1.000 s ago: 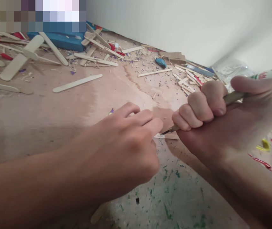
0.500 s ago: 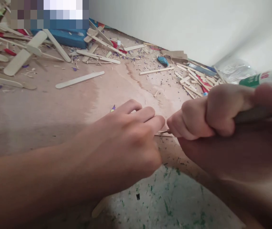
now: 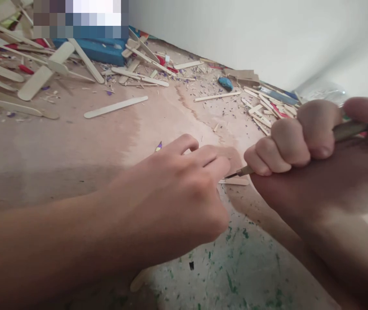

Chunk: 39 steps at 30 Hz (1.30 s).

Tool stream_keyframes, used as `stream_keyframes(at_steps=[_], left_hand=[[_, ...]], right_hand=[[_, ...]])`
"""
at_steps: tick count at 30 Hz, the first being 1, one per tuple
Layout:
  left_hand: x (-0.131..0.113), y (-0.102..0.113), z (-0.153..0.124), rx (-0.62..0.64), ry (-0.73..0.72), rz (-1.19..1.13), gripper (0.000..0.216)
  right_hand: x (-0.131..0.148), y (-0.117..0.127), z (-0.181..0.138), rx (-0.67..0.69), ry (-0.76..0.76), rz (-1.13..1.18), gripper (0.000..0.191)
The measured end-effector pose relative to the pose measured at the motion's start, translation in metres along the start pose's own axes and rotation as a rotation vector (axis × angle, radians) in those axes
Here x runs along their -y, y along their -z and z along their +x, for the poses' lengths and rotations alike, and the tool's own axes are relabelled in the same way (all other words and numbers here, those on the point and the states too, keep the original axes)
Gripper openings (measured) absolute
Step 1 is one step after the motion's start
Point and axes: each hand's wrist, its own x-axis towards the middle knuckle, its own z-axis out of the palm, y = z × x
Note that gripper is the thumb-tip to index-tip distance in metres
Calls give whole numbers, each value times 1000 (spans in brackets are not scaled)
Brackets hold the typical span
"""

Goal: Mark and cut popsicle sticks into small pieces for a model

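My left hand [image 3: 180, 189] lies knuckles-up on the table, fingers curled and pressing on a narrow wooden craft stick [image 3: 238, 181]. Only the stick's right end shows past the fingers. Wrapped around the long handle of a thin-bladed carving tool [image 3: 348, 130], my right hand [image 3: 284, 146] is closed in a fist, to the right of the left hand. The tool's slim dark tip points left and meets the stick close to my left fingers; I cannot tell how deep it sits. A small purple and yellow piece [image 3: 158, 147] lies beyond my left hand.
A loose craft stick [image 3: 116, 106] lies ahead on the table [image 3: 106, 142]. Piles of craft sticks [image 3: 46, 71] and shavings spread around a blue block [image 3: 90, 54] at the back left. A blue lump [image 3: 225, 83], more stick pieces [image 3: 260, 113] and a white wall [image 3: 251, 38] are behind.
My right hand has moved right and slightly up, drawing the tool back, so its tip and ferrule show more. More of the stick's right end is visible. The view has shifted slightly.
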Motion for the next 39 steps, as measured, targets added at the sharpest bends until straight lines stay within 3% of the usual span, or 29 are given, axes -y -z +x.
stream_keyframes(at_steps=[12, 16, 22, 32, 37, 39], left_hand=[[0, 0, 0, -10, -7, -9, 25], [0, -2, 0, -29, -5, -11, 26], [-1, -2, -1, -38, -2, -25, 26], [-1, -4, 0, -40, 2, -23, 26], [0, -3, -1, -39, -9, -32, 29], [1, -2, -1, -23, -18, -47, 30]], right_hand=[[6, -18, -1, 18, -157, -122, 71], [5, -14, -1, 67, -129, -203, 70], [5, -12, -3, 16, -75, -300, 69], [7, -16, -4, 17, -157, -379, 79], [10, -24, -5, -81, -129, -442, 75], [9, -25, -6, 18, -120, -401, 67]])
